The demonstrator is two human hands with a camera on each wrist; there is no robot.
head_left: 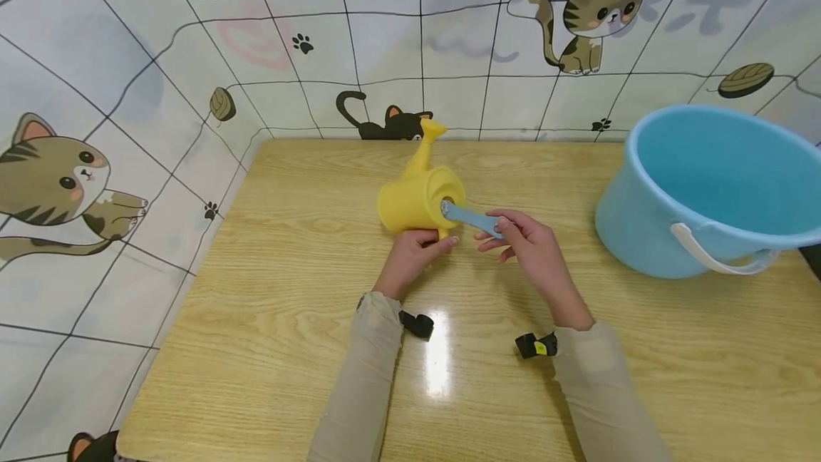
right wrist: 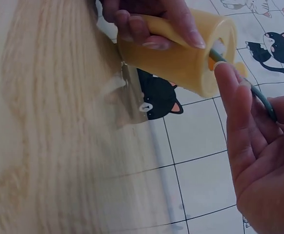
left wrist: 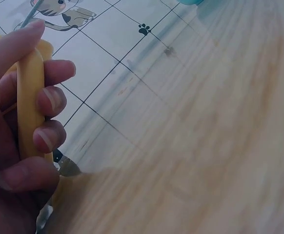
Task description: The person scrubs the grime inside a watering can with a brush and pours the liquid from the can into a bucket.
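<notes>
A yellow watering can (head_left: 410, 204) lies tipped above the table, its spout (head_left: 421, 152) pointing at the back wall and its round opening facing right. My left hand (head_left: 413, 257) grips the can by its handle (left wrist: 30, 100), fingers wrapped round it. In my right hand (head_left: 534, 252), a light blue handle (head_left: 473, 218) is pinched between thumb and fingers. Its far end enters the can's opening, where a whitish tip, like a brush head, shows at the rim. The right wrist view shows this whitish part (right wrist: 218, 48) inside the opening; the rest is hidden in the can.
A large light blue bucket (head_left: 616, 212) with a white handle stands on the right of the wooden table (head_left: 269, 348). Behind and to the left rises a wall (head_left: 449, 41) covered with cat drawings. The table's back edge runs just beyond the can.
</notes>
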